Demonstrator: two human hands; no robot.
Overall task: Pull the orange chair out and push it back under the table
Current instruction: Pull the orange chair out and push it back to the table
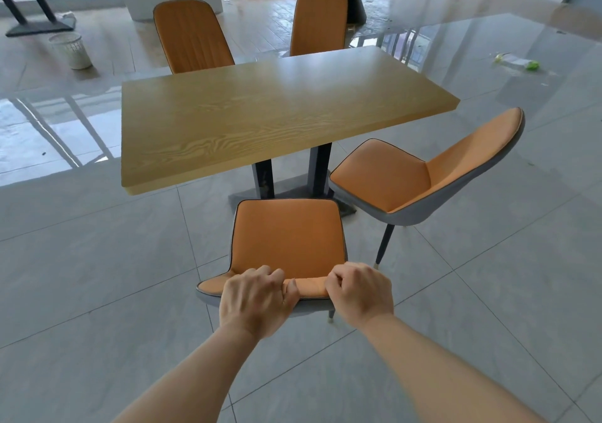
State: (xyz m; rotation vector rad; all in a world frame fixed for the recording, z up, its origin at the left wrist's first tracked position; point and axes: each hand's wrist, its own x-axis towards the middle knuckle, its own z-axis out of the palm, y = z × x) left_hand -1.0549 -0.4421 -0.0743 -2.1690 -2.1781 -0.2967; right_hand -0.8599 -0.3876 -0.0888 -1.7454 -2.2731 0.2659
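Observation:
An orange chair (286, 233) with a grey shell stands right in front of me, its seat clear of the wooden table (260, 110) and just short of the table's near edge. My left hand (254, 299) grips the top of the chair's backrest on the left, fingers curled over its rim. On the right of that rim my right hand (360, 292) grips the same way. Both forearms reach in from the bottom of the view.
A second orange chair (420, 178) stands pulled out and angled at the table's right. Two more orange chairs (192, 35) (317, 20) sit at the far side. A white bin (71, 49) and a green-capped bottle (518, 62) lie on the glossy tiled floor.

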